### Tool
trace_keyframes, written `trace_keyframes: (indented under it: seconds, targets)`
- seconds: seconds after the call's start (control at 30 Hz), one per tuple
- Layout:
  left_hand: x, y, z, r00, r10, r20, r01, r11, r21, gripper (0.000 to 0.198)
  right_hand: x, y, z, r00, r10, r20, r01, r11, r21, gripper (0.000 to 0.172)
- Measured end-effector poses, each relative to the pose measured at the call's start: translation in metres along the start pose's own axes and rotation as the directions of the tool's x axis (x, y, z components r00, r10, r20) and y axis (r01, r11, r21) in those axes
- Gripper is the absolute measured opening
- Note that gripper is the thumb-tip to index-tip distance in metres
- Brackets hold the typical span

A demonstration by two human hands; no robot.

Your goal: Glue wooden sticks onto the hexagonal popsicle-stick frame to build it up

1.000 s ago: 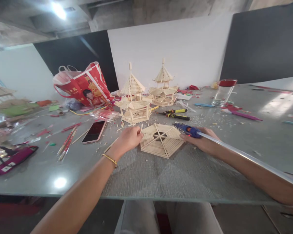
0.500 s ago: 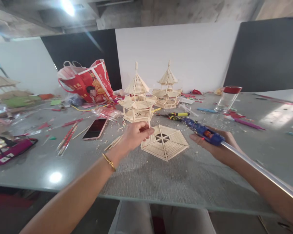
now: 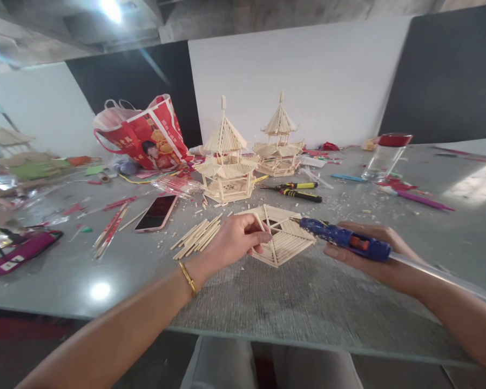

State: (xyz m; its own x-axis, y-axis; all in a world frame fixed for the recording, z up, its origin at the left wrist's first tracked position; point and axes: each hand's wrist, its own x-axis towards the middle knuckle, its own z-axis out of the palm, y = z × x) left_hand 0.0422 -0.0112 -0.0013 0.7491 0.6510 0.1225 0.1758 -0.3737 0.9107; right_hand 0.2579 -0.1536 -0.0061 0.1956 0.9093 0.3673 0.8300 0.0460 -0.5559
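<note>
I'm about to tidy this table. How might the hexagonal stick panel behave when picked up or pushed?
The hexagonal stick panel is probably light for its size: it looks thin, with openings near its centre. It may crack if bent, since its parts look slender. Lying flat, it seems unlikely to roll or tip.

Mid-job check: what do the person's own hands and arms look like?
The left hand and right hand are ungloved. No sleeve shows on the left forearm or right forearm. A thin gold-coloured bracelet circles the left one.
</note>
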Motion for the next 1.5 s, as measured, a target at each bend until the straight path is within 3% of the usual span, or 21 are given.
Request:
trace_keyframes:
  seconds: [0.1, 0.23, 0.33, 0.63, 0.83, 1.0, 1.13, 1.3, 1.5]
  targets:
    - [0.001, 0.0, -0.003, 1.0, -0.026, -0.015, 0.025, 0.999, -0.047, 0.021, 0.0, 0.004, -0.002, 0.982, -0.112, 0.151, 0.102, 0.992, 0.072, 0.028]
    - [0.0, 0.004, -0.008, 0.998, -0.063, 0.0, 0.062, 0.985, -0.162, 0.019, 0.0, 0.009, -0.003, 0.946, -0.136, 0.295, 0.09, 0.982, 0.165, 0.025]
    - [-0.001, 0.005, -0.011, 0.996, -0.093, 0.009, 0.092, 0.962, -0.256, 0.017, 0.0, 0.009, -0.003, 0.929, -0.147, 0.341, 0.085, 0.978, 0.191, 0.024]
    - [0.003, 0.0, -0.015, 0.975, -0.22, 0.03, 0.209, 0.869, -0.448, 0.012, 0.0, 0.008, -0.002, 0.914, -0.21, 0.348, 0.138, 0.966, 0.221, 0.024]
    - [0.003, 0.001, -0.015, 0.959, -0.272, 0.082, 0.271, 0.79, -0.55, 0.01, -0.002, 0.002, 0.005, 0.937, -0.278, 0.21, 0.222, 0.94, 0.258, 0.025]
    - [0.004, 0.001, -0.013, 0.956, -0.287, 0.065, 0.266, 0.744, -0.613, 0.01, -0.005, 0.001, 0.006, 0.923, -0.364, 0.125, 0.33, 0.915, 0.232, 0.018]
    - [0.003, 0.002, -0.011, 0.954, -0.297, 0.044, 0.259, 0.742, -0.619, 0.009, -0.005, 0.001, 0.004, 0.904, -0.412, 0.111, 0.383, 0.898, 0.218, 0.015]
    - [0.0, 0.004, -0.008, 0.964, -0.265, 0.004, 0.232, 0.835, -0.5, 0.014, -0.004, 0.0, 0.005, 0.885, -0.421, 0.2, 0.369, 0.895, 0.249, 0.017]
    - [-0.001, 0.005, -0.009, 0.979, -0.2, -0.039, 0.171, 0.911, -0.374, 0.018, -0.002, 0.007, 0.005, 0.878, -0.242, 0.413, 0.156, 0.96, 0.231, 0.024]
